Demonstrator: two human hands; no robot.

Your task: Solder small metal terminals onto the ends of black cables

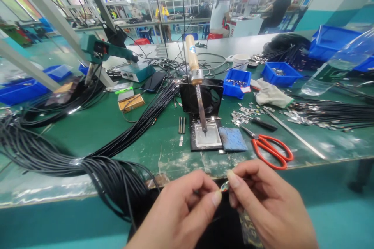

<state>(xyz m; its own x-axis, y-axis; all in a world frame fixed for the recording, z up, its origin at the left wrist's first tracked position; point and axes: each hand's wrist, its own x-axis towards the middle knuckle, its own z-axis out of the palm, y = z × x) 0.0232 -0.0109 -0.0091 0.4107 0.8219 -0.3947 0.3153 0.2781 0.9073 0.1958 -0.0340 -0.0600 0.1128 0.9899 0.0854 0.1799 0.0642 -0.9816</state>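
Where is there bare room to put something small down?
Bare green bench lies between the black cable bundle and the small metal bits beside the soldering stand. Another patch lies right of the pale strip, in front of the fanned cables. It's crowded behind the red-handled scissors, where silvery pieces and a pale cloth lie.

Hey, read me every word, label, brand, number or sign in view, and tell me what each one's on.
No text here can be read.
Iron handle: blue mark, too blurred to read.
Bottle label: green with pale marks, too blurred to read.
White cabinet at the back: red mark, too small to read.
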